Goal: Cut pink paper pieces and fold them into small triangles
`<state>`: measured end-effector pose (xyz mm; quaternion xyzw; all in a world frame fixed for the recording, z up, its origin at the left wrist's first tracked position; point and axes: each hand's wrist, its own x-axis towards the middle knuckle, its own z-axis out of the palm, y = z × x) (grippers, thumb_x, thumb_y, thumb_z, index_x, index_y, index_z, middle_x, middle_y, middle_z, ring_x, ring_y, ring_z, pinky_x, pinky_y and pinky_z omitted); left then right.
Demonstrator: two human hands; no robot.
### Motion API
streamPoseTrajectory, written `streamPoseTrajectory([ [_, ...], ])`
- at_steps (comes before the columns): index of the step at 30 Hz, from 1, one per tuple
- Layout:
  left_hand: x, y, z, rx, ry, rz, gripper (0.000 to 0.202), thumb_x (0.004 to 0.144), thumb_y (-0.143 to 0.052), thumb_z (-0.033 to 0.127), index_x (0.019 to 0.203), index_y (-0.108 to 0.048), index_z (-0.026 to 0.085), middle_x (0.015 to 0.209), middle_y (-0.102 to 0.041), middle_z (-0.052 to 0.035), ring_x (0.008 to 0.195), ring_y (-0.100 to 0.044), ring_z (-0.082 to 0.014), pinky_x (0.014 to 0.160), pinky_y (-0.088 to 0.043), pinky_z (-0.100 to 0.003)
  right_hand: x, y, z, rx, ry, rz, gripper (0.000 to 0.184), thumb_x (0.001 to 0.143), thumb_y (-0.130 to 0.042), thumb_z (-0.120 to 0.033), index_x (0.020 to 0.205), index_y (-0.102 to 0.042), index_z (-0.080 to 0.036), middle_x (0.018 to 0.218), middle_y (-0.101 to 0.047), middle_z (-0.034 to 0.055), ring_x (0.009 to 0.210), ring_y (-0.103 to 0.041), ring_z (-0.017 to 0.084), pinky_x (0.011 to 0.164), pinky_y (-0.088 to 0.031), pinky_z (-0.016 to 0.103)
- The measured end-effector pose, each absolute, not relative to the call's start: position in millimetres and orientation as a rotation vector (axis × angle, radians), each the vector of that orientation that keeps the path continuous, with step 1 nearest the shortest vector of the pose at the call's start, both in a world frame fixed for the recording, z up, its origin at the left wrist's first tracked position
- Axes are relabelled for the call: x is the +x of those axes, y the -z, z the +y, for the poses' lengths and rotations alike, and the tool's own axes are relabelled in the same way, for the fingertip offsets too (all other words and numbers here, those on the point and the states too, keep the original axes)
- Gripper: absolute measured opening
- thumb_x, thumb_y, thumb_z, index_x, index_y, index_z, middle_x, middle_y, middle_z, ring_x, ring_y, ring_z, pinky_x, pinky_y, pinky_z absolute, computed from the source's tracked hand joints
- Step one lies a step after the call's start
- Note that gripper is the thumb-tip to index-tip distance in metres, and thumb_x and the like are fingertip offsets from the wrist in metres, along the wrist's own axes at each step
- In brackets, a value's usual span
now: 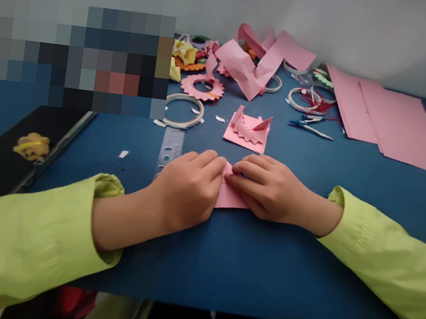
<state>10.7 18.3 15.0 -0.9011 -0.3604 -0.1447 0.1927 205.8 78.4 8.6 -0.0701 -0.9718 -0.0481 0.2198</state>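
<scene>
Pink paper (pixel 231 200) lies on the blue tabletop (pixel 246 267), back from the middle of its front edge. The left hand (pixel 192 188) has its fingers curled in, pinching the paper's left side. The right hand (pixel 269 187) has bent fingers, nearly closed, holding the right side. A clear ruler (pixel 170 146) is just beside the left hand. Folded pink pieces (pixel 248 130) sit behind the paper. Big pink sheets (pixel 407 121) lie near the back right corner.
</scene>
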Motion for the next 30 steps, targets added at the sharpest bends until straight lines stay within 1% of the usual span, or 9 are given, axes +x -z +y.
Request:
streamPoseTrajectory([
  [3, 10.5, -14.5, 20.0, -2.539, 0.390, -1.028, 0.019, 0.080, -0.047, 0.007, 0.085, -0.066, 0.005, 0.093, -0.067, -0.0158, 0.091, -0.060, -0.0267, 0.067, -0.051, -0.035, 206.3, -7.9, 78.5, -0.194, 0.144, -2.689, 0.023, 0.091, -0.040, -0.014, 0.097, -0.061, -0.009, 0.089, -0.064, 0.0122, 0.083, -0.053, 0.020, 0.069, -0.049, 0.035],
  [8, 10.4, -14.6, 19.5, -2.584, 0.347, -1.071, 0.022, 0.083, -0.045, 0.007, 0.093, -0.064, 0.003, 0.103, -0.065, -0.0173, 0.097, -0.058, -0.0267, 0.073, -0.050, -0.036, 205.8, -7.0, 78.4, -0.173, 0.138, -2.671, 0.023, 0.089, -0.041, -0.012, 0.097, -0.062, -0.006, 0.089, -0.065, 0.0137, 0.085, -0.054, 0.022, 0.069, -0.050, 0.037],
  [13, 10.6, -14.4, 19.7, -2.548, 0.428, -0.949, 0.022, 0.082, -0.044, 0.007, 0.086, -0.065, 0.005, 0.098, -0.067, -0.0160, 0.091, -0.060, -0.0261, 0.068, -0.051, -0.035, 205.8, -7.1, 78.6, -0.170, 0.133, -2.665, 0.021, 0.088, -0.042, -0.012, 0.093, -0.062, -0.007, 0.092, -0.065, 0.0140, 0.084, -0.054, 0.021, 0.069, -0.051, 0.037],
  [16, 11.1, -13.8, 18.4, -2.537, 0.453, -0.945, 0.022, 0.082, -0.044, 0.007, 0.085, -0.066, 0.004, 0.096, -0.067, -0.0167, 0.089, -0.061, -0.0274, 0.066, -0.052, -0.036, 205.8, -7.4, 78.3, -0.176, 0.138, -2.664, 0.021, 0.089, -0.041, -0.013, 0.093, -0.062, -0.007, 0.092, -0.065, 0.0138, 0.083, -0.053, 0.021, 0.068, -0.051, 0.037],
  [23, 11.7, -14.0, 18.6, -2.566, 0.425, -1.025, 0.027, 0.084, -0.044, 0.011, 0.096, -0.065, -0.001, 0.102, -0.066, -0.0194, 0.097, -0.060, -0.0317, 0.070, -0.054, -0.040, 205.8, -7.3, 78.6, -0.172, 0.146, -2.667, 0.023, 0.088, -0.042, -0.012, 0.094, -0.063, -0.006, 0.089, -0.065, 0.0140, 0.085, -0.054, 0.022, 0.069, -0.051, 0.037],
  [30, 11.2, -13.9, 19.6, -2.590, 0.375, -1.065, 0.029, 0.086, -0.042, 0.011, 0.099, -0.064, -0.003, 0.104, -0.065, -0.0217, 0.101, -0.058, -0.0340, 0.072, -0.054, -0.041, 205.4, -7.7, 78.3, -0.184, 0.156, -2.670, 0.024, 0.090, -0.040, -0.013, 0.092, -0.063, -0.007, 0.088, -0.065, 0.0135, 0.082, -0.054, 0.021, 0.069, -0.051, 0.036],
])
